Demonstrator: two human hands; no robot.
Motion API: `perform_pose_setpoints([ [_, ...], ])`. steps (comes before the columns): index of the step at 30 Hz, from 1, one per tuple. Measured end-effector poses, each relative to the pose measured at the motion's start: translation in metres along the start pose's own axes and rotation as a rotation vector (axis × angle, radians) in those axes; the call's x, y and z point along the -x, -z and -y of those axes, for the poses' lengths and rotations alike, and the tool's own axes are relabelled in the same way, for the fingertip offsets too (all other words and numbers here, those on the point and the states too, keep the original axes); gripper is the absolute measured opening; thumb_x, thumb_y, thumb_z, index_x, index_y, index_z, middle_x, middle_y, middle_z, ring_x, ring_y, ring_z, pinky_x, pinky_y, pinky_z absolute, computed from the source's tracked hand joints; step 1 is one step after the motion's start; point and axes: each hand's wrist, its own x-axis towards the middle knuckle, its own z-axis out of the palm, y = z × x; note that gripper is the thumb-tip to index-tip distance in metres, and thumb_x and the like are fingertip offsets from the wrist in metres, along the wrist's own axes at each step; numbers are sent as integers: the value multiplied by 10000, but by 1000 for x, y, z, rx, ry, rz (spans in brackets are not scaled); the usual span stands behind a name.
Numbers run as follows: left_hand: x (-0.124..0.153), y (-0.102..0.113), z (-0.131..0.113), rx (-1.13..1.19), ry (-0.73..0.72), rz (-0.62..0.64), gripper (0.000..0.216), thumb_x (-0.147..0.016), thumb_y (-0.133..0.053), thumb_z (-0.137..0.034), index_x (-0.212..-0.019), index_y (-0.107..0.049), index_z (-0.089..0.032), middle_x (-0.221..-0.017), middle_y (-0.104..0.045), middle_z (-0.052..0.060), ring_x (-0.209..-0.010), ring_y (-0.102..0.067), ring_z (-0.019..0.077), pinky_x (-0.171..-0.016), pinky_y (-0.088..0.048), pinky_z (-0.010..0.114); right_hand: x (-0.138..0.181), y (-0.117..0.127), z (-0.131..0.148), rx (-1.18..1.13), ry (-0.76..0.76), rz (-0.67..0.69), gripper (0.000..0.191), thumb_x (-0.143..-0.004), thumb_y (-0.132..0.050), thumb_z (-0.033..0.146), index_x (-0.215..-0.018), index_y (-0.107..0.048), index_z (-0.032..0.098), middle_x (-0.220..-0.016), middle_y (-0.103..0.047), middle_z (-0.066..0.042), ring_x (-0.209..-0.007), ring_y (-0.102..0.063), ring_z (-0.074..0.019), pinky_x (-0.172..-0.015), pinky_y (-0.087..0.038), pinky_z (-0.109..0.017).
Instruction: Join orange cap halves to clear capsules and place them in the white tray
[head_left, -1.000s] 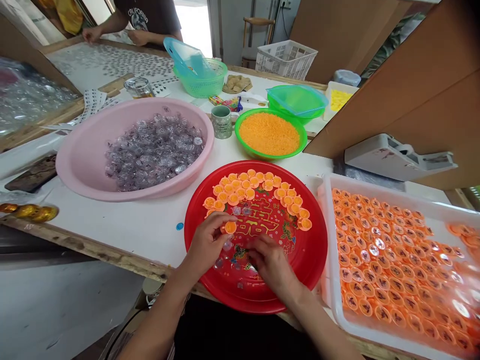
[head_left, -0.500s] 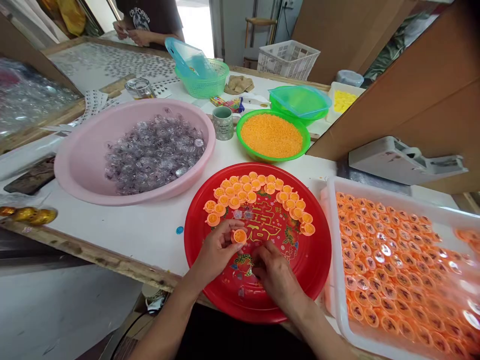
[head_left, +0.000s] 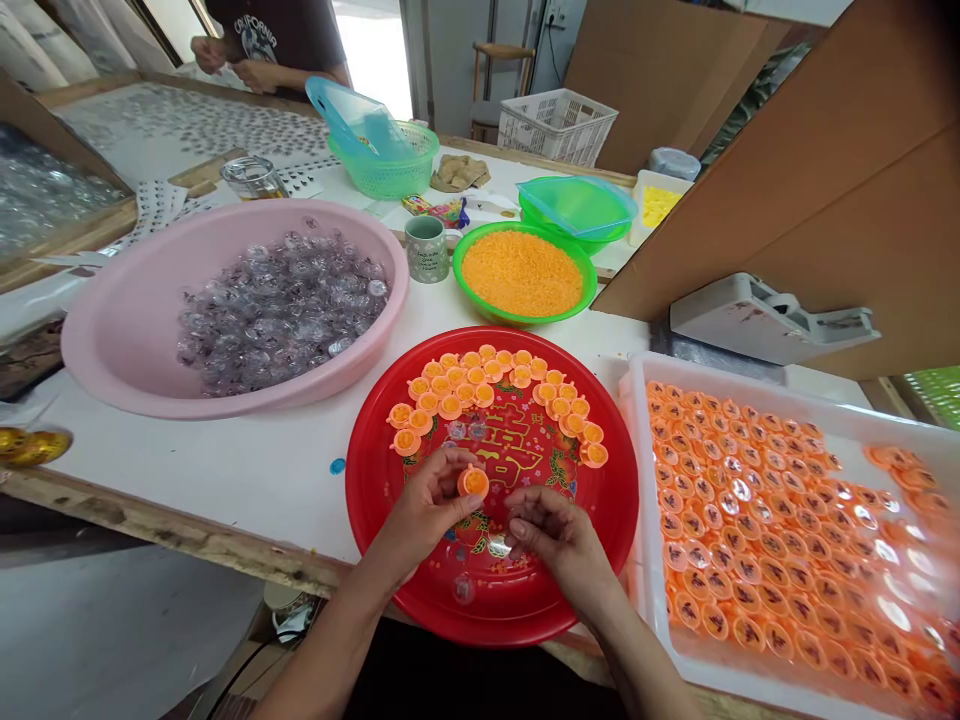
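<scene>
My left hand (head_left: 435, 498) pinches a small orange plastic cup (head_left: 472, 483) with orange grains inside, over the red tray (head_left: 360, 505). Just to its right, my right hand (head_left: 553, 535) has its fingers curled together, with a shiny clear plastic cap (head_left: 499, 545) at the fingertips. Similar filled orange cups (head_left: 451, 405) lie in a curved band along the tray's far side. A few clear caps (head_left: 463, 588) lie loose on the patterned tray floor, partly hard to make out.
A pink basin (head_left: 90, 340) of clear caps stands at left, a green bowl (head_left: 459, 285) of orange grains behind the tray. At right is a white bin (head_left: 637, 420) of capped orange pieces. A mug (head_left: 427, 250) stands between basin and bowl. A co-worker's hands (head_left: 255, 74) show far back.
My right hand has lifted off the tray floor and turned, with a clear cap now showing at its fingertips. My left hand still holds the orange cup. The whole view has shifted slightly.
</scene>
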Motion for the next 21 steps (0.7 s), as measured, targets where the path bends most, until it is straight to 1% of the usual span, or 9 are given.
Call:
perform_pose_setpoints([
  [2, 0, -3, 2, 4, 18, 10, 323, -738, -732, -247, -1039, -616, -227, -1060, -666, 28, -1012, -611, 192, -792, -504, 246, 1, 1, 1, -17, 18, -17, 225, -717, -786, 322, -841, -645, 199, -676, -647, 21, -622, -602, -123, -603, -505, -235],
  [6, 2, -8, 3, 40, 55, 47, 349, -738, -731, -246, -1068, -622, -222, -1073, -667, 43, -1025, -611, 208, -793, -505, 261, 0, 5, 0, 5, 74, -112, 232, -675, -827, 285, -770, -641, 185, -697, -649, 24, -646, -586, -100, -614, -469, -197],
  [11, 4, -14, 2, 154, 123, 90, 357, -731, -753, -267, -1058, -613, -228, -1029, -668, 29, -911, -655, 205, -752, -556, 305, 0, 10, 1, 54, 108, -165, 193, -679, -826, 260, -749, -662, 185, -706, -667, 15, -667, -587, -104, -637, -464, -199],
  [14, 5, -17, 2, 198, 134, 109, 359, -734, -762, -259, -1070, -639, -222, -1032, -689, 31, -947, -666, 210, -812, -564, 318, -1, 10, 4, -6, 76, -148, 180, -693, -816, 289, -792, -701, 193, -748, -684, 4, -679, -616, -116, -660, -493, -222],
  [17, 5, -22, 1, 246, 159, 164, 357, -778, -726, -292, -1120, -649, -223, -1065, -711, 42, -955, -686, 224, -867, -563, 358, -4, 8, 6, -84, 53, -117, 183, -688, -821, 300, -787, -709, 194, -730, -688, 4, -643, -624, -114, -649, -508, -229],
  [19, 5, -26, 2, 245, 167, 178, 335, -801, -698, -309, -1124, -662, -227, -1072, -722, 43, -940, -698, 225, -880, -564, 369, -6, 7, 5, -104, 64, -140, 185, -673, -830, 293, -763, -704, 192, -703, -681, 11, -612, -609, -101, -613, -498, -209],
  [21, 4, -30, 5, 199, 140, 159, 306, -804, -685, -306, -1100, -685, -227, -1092, -725, 46, -951, -700, 233, -869, -572, 364, -8, 6, 3, -95, 77, -170, 188, -668, -831, 290, -759, -697, 194, -698, -676, 15, -600, -603, -97, -589, -491, -199],
])
